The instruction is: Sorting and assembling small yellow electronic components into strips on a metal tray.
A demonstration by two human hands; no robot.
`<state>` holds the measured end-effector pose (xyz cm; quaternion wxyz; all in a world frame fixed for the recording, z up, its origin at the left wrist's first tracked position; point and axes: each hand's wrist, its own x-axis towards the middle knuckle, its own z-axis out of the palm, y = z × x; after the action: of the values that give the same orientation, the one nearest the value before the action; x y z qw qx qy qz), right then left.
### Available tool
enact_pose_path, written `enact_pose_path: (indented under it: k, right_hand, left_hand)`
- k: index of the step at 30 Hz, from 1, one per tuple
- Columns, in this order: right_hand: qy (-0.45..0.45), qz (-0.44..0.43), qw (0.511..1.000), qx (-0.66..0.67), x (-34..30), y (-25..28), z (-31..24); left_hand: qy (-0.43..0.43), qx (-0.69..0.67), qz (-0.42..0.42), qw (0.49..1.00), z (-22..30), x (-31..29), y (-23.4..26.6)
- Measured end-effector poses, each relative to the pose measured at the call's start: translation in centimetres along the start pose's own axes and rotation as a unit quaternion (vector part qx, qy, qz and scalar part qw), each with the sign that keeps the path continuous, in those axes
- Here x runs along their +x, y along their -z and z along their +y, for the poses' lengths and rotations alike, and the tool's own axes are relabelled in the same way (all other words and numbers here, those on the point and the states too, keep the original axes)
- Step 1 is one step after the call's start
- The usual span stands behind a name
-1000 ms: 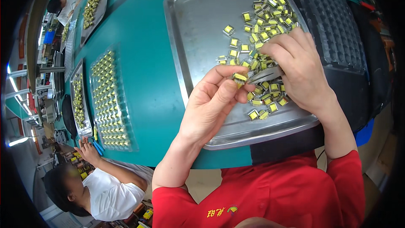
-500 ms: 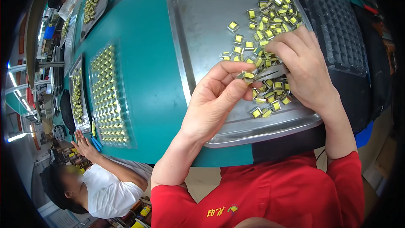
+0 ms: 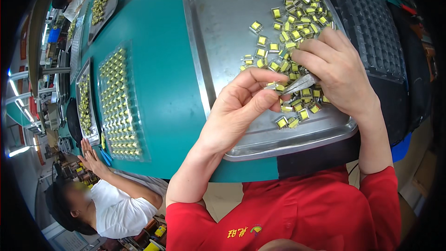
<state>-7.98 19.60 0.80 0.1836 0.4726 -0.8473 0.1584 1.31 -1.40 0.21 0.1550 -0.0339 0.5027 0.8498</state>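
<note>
Over the near part of a metal tray (image 3: pixel 197 60), my left hand (image 3: pixel 241 104) pinches a small yellow-taped transformer (image 3: pixel 276 86) between thumb and fingers. My right hand (image 3: pixel 334 72) is closed around needle-nose pliers (image 3: pixel 301 83); their handles are hidden in the palm. The narrow jaws point left and meet the transformer's near side, at the left fingertips. Whether they grip a pin is too small to tell. Beneath and beyond both hands lies a loose heap of similar transformers (image 3: pixel 304 32), spread over the tray's right half.
Left on the green table (image 3: pixel 162 79) stands a clear blister tray (image 3: pixel 143 125) with rows of transformers. Beyond it is a narrow metal tray (image 3: pixel 95 128) of more pieces. Dark blister trays (image 3: pixel 371 32) lie at the right. A co-worker in white (image 3: pixel 123 209) sits at the left.
The plier jaws, parted half a second ago, have come together at the transformer. Its tilt between my left fingers has changed slightly.
</note>
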Motion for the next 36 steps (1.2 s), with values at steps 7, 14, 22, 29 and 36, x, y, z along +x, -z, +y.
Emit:
enact_pose_path:
  k: [7,14,22,29,36]
  right_hand:
    - [0.035,-0.002,0.999,-0.038,0.2,0.4,0.7]
    - [-0.002,-0.006,1.0,-0.009,0.0,0.7,1.9]
    - [-0.037,0.04,0.998,-0.012,0.0,0.2,2.1]
    - [-0.041,0.029,0.998,-0.023,0.0,-0.1,1.6]
    - [-0.035,0.033,0.999,-0.012,0.2,-0.2,-0.3]
  left_hand:
    - [0.02,0.05,-0.002,0.999,-0.2,0.1,0.0]
    - [0.06,-0.089,-0.003,0.994,0.0,0.1,0.8]
    - [0.077,-0.18,-0.035,0.98,-0.2,0.3,0.9]
    - [0.072,-0.187,-0.034,0.979,-0.3,0.2,0.8]
    - [0.003,-0.031,0.01,0.999,-0.3,0.0,0.1]
